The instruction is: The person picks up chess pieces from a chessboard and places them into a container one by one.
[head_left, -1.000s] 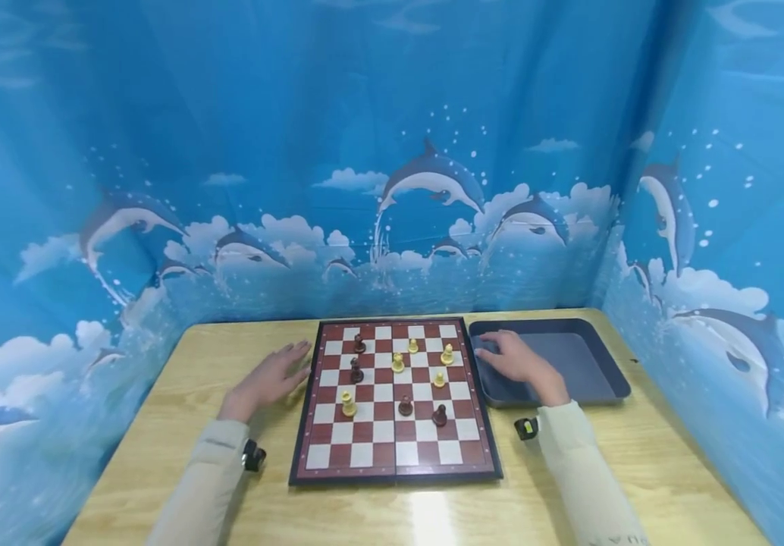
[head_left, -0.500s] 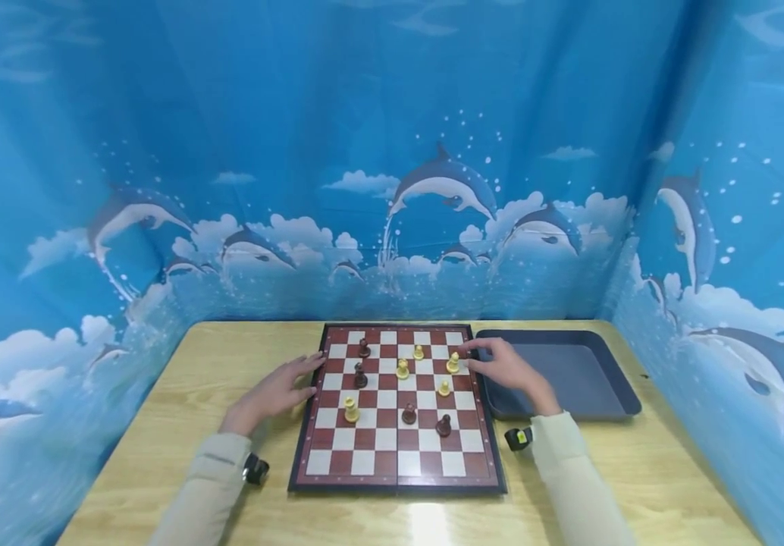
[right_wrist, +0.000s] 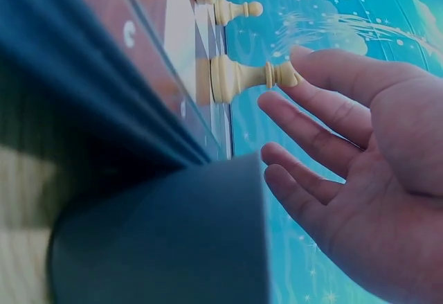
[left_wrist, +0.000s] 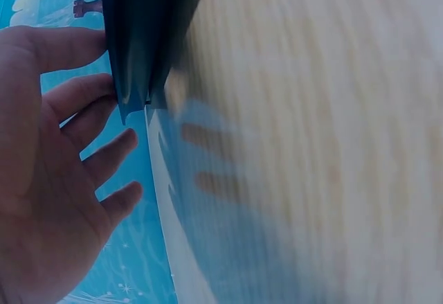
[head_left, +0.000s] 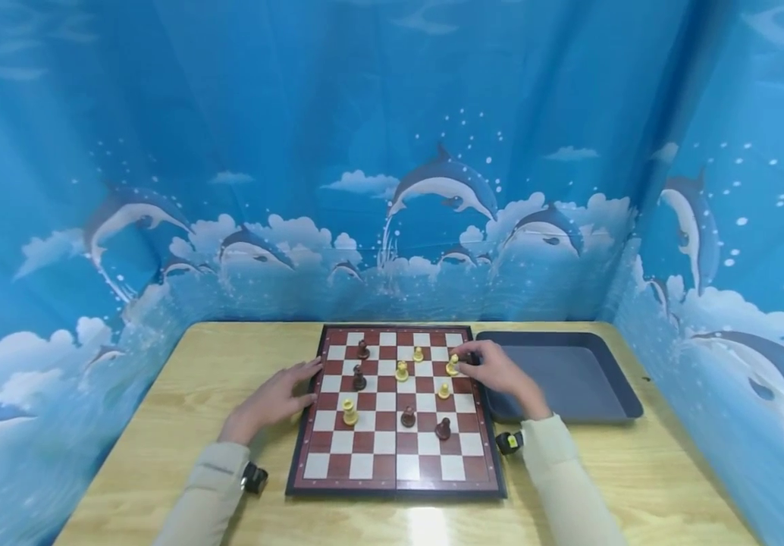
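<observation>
A red-and-white chessboard point(head_left: 344, 465) lies on the table between both hands, with yellow and dark brown pieces standing on it. At its right side, my right hand point(head_left: 497, 370) pinches the head of a yellow bishop point(right_wrist: 242, 77) between thumb and index finger; the other fingers spread loosely below. The bishop stands upright with its base at the board. My left hand point(head_left: 269, 403) touches the left edge of the board, fingers extended, and holds no piece. In the left wrist view, fingertips point(left_wrist: 97, 89) meet the board's dark edge point(left_wrist: 131, 55).
Just right of the board lies a dark grey tray point(head_left: 627, 413), partly behind the right forearm. Nearby pieces include a yellow pawn point(head_left: 443, 391), another yellow pawn point(head_left: 418, 354) and a dark pawn point(head_left: 443, 429). A blue dolphin curtain point(head_left: 283, 189) surrounds the wooden table point(head_left: 160, 455).
My right hand has moved left from the tray's edge onto the bishop and taken its head. My left hand has come onto the board's left edge. The head view has shifted slightly.
</observation>
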### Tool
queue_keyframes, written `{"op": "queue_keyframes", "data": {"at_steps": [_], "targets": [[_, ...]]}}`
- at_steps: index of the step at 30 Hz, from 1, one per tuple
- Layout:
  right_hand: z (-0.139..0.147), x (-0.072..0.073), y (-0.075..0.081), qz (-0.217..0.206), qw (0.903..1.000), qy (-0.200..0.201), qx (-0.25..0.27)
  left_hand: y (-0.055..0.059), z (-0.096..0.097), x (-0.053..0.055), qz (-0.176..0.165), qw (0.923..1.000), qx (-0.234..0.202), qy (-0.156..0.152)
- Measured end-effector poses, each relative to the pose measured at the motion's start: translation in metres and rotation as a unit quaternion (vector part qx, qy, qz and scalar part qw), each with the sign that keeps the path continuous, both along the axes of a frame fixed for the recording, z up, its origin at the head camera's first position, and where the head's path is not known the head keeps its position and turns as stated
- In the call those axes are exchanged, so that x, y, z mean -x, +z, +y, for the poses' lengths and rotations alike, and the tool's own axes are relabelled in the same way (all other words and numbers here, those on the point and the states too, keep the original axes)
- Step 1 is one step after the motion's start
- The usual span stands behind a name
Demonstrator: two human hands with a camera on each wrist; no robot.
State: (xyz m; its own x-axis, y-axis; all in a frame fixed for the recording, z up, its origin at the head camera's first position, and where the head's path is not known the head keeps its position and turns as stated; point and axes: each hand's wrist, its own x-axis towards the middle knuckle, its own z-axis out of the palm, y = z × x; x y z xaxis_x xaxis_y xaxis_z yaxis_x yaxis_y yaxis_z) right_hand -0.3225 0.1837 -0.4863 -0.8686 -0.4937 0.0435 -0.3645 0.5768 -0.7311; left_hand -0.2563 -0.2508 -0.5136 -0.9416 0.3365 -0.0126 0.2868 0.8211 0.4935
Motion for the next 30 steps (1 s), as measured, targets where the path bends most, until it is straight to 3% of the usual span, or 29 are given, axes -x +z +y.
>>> {"op": "queue_keyframes", "data": {"at_steps": [9, 17, 21, 26, 30], "targets": [[-0.0068, 0.0019, 0.0006, 0.011, 0.9999, -0.002, -0.012, -0.0016, -0.0019, -0.0034, -0.008, 0.9998, -0.018, 0.007], [-0.0069, 0.0033, 0.0008, 0.016, 0.9994, -0.007, -0.029, -0.0023, -0.0044, -0.0031, -0.029, 0.9989, -0.036, -0.009], [-0.0056, 0.0035, 0.0012, 0.018, 0.9992, -0.005, -0.034, -0.0009, -0.0034, -0.0030, -0.029, 0.9993, -0.022, -0.012], [-0.0053, 0.0039, 0.0041, 0.029, 0.9989, 0.021, -0.029, 0.0001, -0.0039, -0.0049, 0.000, 0.9997, 0.015, -0.020], [-0.0047, 0.0037, 0.0050, 0.031, 0.9986, 0.031, -0.029, -0.0021, -0.0040, -0.0058, -0.004, 0.9994, 0.028, -0.020]]}}
